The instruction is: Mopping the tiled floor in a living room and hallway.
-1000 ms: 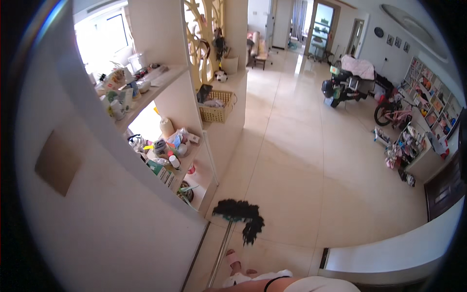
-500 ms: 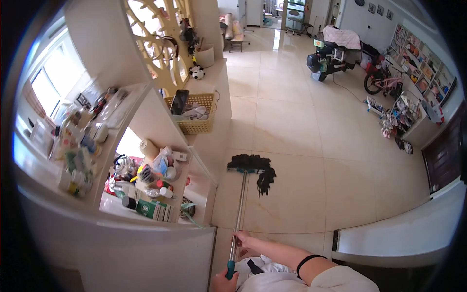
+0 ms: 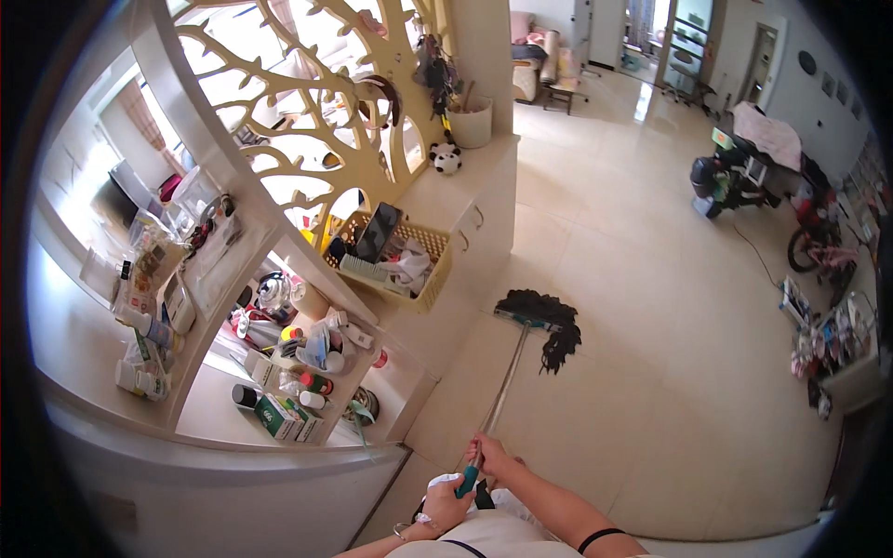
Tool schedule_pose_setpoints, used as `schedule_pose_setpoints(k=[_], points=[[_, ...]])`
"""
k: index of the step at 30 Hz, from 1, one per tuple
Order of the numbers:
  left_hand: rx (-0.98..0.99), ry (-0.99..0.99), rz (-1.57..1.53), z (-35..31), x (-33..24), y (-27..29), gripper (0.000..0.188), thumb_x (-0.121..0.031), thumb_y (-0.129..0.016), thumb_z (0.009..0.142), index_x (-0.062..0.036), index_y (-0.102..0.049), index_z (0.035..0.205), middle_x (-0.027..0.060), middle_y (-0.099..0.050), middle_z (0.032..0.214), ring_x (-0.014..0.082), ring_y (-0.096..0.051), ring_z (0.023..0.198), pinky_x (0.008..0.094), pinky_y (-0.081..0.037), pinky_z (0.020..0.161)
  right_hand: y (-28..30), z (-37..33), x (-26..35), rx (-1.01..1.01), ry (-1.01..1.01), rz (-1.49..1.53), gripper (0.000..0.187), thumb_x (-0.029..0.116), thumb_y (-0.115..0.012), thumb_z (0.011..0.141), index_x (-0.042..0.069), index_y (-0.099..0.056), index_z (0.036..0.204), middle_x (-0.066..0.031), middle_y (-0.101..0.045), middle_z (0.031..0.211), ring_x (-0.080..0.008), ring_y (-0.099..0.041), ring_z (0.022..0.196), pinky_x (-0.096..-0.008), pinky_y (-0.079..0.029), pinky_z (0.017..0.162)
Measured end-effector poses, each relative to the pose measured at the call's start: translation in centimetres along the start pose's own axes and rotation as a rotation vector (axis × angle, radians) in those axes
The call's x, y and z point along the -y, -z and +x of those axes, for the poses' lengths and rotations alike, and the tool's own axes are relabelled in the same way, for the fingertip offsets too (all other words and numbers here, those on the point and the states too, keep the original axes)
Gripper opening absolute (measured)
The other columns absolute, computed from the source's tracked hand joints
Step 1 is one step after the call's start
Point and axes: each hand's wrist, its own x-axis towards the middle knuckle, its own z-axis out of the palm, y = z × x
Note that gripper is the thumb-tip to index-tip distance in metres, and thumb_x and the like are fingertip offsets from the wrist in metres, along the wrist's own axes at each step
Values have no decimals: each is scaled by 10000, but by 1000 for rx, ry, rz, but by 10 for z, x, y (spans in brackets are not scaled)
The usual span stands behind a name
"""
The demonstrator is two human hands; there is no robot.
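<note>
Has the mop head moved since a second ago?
Yes: the mop head has gone forward, farther from the near bottom corner of the white shelf unit.

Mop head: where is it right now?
In the head view, the mop head is just right of centre on the pale floor, at the pole's far end from the right hand, right of the cabinet.
</note>
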Motion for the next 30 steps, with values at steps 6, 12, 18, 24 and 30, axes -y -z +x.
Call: schedule_pose_setpoints(k=[6,12,18,24,30], points=[[-72,73,-82,69,-44,-13,399,-219,-626,635,-5,-550,963,146,-577,608,163,-581,550,267,-450,548,-14,18,81,10,16,-49,196,180,-449,760,51,-360,643,-40,-341,518,-150,-360,436,-265,-339,395],[-5,68,-308,140,-153,8,279,-83,-562,710,121,-515,893,219,-568,847,269,-547,794,321,-413,670,8,66,179,194,543,-572,211,165,-422,764,44,-441,593,-64,-440,484,-163,-438,419,-276,-375,399],[150,-16,-512,244,-197,39,201,-95,-571,702,82,-502,634,36,-401,505,123,-354,475,291,-315,408,-61,83,277,-131,368,-367,160,148,-485,762,-7,-521,747,-102,-535,668,-220,-498,605,-346,-408,560],[67,-152,-364,339,-226,37,265,-153,-609,688,49,-496,559,6,-362,452,108,-321,417,296,-286,365,-95,111,371,-392,534,-499,142,143,-478,742,9,-512,711,-90,-530,640,-195,-480,542,-318,-384,499],[177,2,-378,398,-283,44,215,-130,-589,708,68,-536,645,39,-409,473,117,-353,424,266,-312,373,-111,114,453,-353,495,-613,150,157,-495,710,27,-492,636,-71,-510,551,-169,-442,423,-290,-349,401]])
